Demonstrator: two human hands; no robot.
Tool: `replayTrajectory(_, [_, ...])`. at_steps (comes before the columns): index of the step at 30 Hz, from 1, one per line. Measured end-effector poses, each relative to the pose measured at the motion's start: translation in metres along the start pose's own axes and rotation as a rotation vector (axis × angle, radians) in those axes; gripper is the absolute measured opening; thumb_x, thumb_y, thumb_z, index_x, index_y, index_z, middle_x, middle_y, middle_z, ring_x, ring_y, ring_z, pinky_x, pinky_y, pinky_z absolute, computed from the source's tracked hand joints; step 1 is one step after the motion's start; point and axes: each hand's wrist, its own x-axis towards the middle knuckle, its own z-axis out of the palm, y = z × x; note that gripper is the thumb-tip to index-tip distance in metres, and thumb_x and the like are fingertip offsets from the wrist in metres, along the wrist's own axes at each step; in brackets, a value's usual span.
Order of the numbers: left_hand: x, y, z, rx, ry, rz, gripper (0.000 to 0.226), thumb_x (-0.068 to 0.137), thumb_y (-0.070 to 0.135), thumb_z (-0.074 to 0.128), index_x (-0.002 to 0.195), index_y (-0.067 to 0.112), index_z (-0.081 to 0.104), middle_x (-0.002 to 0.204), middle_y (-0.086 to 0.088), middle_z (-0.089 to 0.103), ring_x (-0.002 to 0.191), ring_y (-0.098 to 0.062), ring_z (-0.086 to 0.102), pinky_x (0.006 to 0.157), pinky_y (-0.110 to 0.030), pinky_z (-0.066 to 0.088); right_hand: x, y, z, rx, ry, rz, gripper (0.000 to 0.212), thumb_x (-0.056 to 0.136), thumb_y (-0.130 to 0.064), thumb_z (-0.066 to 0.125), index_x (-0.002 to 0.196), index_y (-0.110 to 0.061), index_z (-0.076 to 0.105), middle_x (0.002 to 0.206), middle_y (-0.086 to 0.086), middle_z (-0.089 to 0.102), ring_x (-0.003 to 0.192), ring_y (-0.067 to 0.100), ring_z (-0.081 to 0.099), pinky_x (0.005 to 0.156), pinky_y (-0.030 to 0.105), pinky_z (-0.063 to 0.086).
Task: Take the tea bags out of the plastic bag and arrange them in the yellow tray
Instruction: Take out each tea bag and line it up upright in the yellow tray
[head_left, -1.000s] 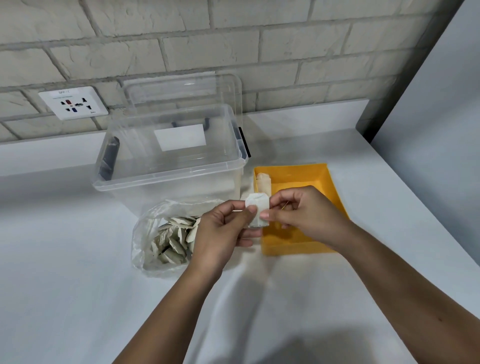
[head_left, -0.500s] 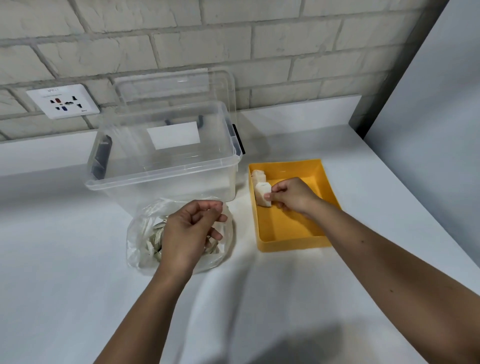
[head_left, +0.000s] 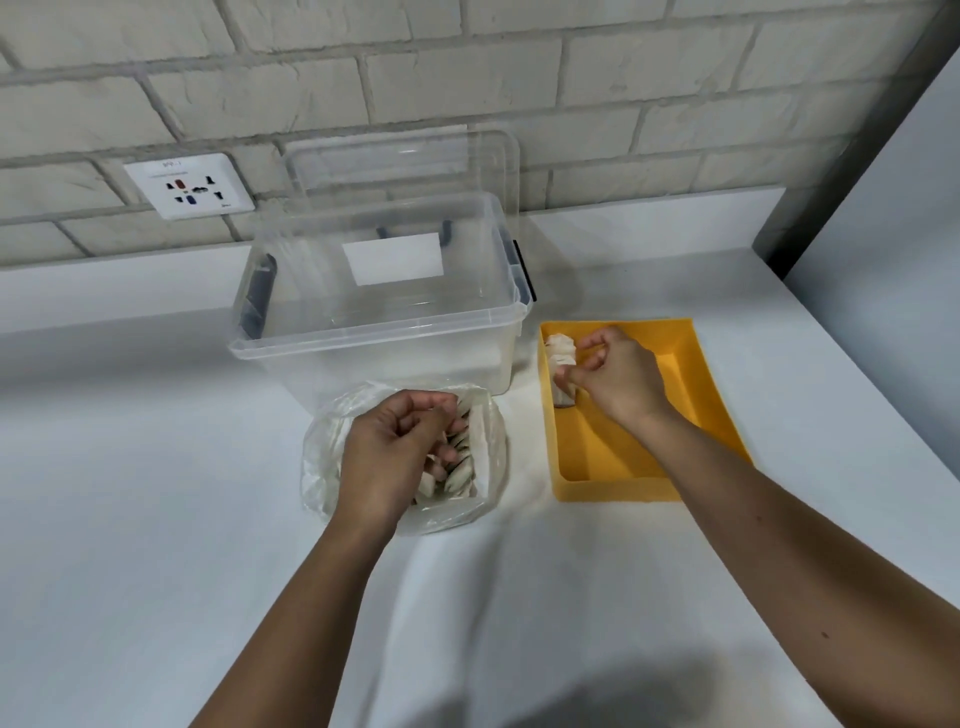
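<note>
Head view: tea bags (head_left: 561, 349) are stood against the left wall of the yellow tray (head_left: 717, 395), the nearest pinched by the right hand (head_left: 618, 379). Left of the tray, the left hand (head_left: 389, 457), fingers curled, is dipped into the plastic bag (head_left: 319, 467); a grip cannot be confirmed. A clear box (head_left: 374, 338) is set behind-left of the tray on the worktop (head_left: 130, 493).
</note>
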Motion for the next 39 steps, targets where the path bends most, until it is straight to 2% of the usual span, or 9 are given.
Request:
replayTrajectory(6, [0.001, 0.005, -0.045, 0.317, 0.070, 0.188, 0.013, 0.087, 0.016, 0.074, 0.095, 0.026, 0.078, 0.069, 0.015, 0.073, 0.064, 0.007, 0.065, 0.066, -0.004, 0.044, -0.076, -0.058, 0.000, 0.283, -0.037, -0.390, 0.013, 0.081, -0.020, 0.077, 0.093, -0.018, 0.072, 0.080, -0.011, 0.065, 0.067, 0.002, 0.055, 0.064, 0.013, 0.045])
replayTrajectory(9, [0.001, -0.001, -0.053, 0.511, 0.016, 0.263, 0.017, 0.086, 0.009, 0.073, 0.098, 0.020, 0.079, 0.081, 0.013, 0.075, 0.066, 0.012, 0.064, 0.070, -0.005, 0.046, -0.101, -0.066, 0.019, 0.169, -0.097, -0.589, 0.010, 0.082, -0.017, 0.075, 0.091, -0.021, 0.074, 0.087, -0.009, 0.068, 0.074, 0.005, 0.055, 0.067, 0.010, 0.040])
replayTrajectory(12, [0.005, -0.015, -0.049, 0.794, -0.098, 0.351, 0.023, 0.085, 0.007, 0.071, 0.101, 0.020, 0.079, 0.096, 0.006, 0.077, 0.082, -0.002, 0.069, 0.082, -0.020, 0.052, -0.108, -0.060, 0.039, -0.086, -0.141, -0.747, 0.014, 0.082, -0.018, 0.075, 0.094, -0.025, 0.075, 0.091, -0.010, 0.070, 0.082, 0.012, 0.052, 0.072, 0.018, 0.040])
replayTrajectory(16, [0.004, -0.020, -0.037, 1.087, -0.144, 0.263, 0.022, 0.080, 0.027, 0.076, 0.101, 0.023, 0.070, 0.099, 0.007, 0.067, 0.099, -0.015, 0.064, 0.072, -0.025, 0.044, -0.109, -0.052, 0.046, -0.273, -0.142, -0.776, 0.021, 0.077, -0.017, 0.077, 0.096, -0.027, 0.075, 0.094, -0.008, 0.072, 0.083, 0.018, 0.054, 0.072, 0.029, 0.043])
replayTrajectory(21, [0.003, -0.036, -0.023, 1.376, -0.030, 0.291, 0.063, 0.076, 0.063, 0.069, 0.112, 0.013, 0.058, 0.117, -0.004, 0.062, 0.113, -0.025, 0.057, 0.087, -0.035, 0.044, -0.110, -0.053, 0.042, -0.477, -0.155, -0.774, 0.027, 0.084, -0.027, 0.069, 0.110, -0.031, 0.071, 0.104, -0.009, 0.068, 0.100, 0.019, 0.053, 0.081, 0.032, 0.038])
replayTrajectory(26, [0.001, -0.038, -0.023, 1.271, 0.057, 0.335, 0.028, 0.085, 0.035, 0.063, 0.102, 0.012, 0.060, 0.106, -0.006, 0.066, 0.099, -0.025, 0.062, 0.073, -0.032, 0.044, -0.110, -0.056, 0.042, -0.609, -0.190, -0.738, 0.027, 0.091, -0.037, 0.059, 0.116, -0.031, 0.068, 0.108, -0.007, 0.061, 0.109, 0.018, 0.047, 0.088, 0.032, 0.037])
replayTrajectory(31, [-0.009, -0.033, -0.034, 0.965, 0.092, 0.349, 0.015, 0.094, 0.026, 0.058, 0.093, 0.013, 0.065, 0.087, -0.002, 0.069, 0.083, -0.024, 0.064, 0.065, -0.031, 0.045, -0.106, -0.055, 0.040, -0.595, -0.214, -0.702, 0.023, 0.093, -0.042, 0.057, 0.107, -0.031, 0.072, 0.103, -0.006, 0.060, 0.107, 0.019, 0.048, 0.086, 0.032, 0.033])
replayTrajectory(36, [-0.013, -0.023, -0.049, 0.395, 0.095, 0.096, 0.012, 0.093, 0.023, 0.063, 0.097, 0.015, 0.071, 0.080, 0.000, 0.072, 0.074, -0.018, 0.069, 0.074, -0.026, 0.054, -0.103, -0.060, 0.021, -0.195, -0.242, -0.582, 0.010, 0.093, -0.035, 0.061, 0.094, -0.025, 0.064, 0.093, -0.014, 0.059, 0.077, -0.002, 0.051, 0.075, 0.027, 0.036])
replayTrajectory(39, [-0.016, -0.009, -0.049, 0.011, 0.022, -0.070, 0.013, 0.096, 0.018, 0.063, 0.100, 0.009, 0.072, 0.083, -0.013, 0.073, 0.072, -0.022, 0.070, 0.068, -0.025, 0.059, -0.104, -0.079, -0.003, 0.064, -0.439, -0.495, 0.009, 0.096, -0.028, 0.059, 0.095, -0.019, 0.061, 0.091, -0.009, 0.062, 0.074, 0.007, 0.056, 0.067, 0.025, 0.045])
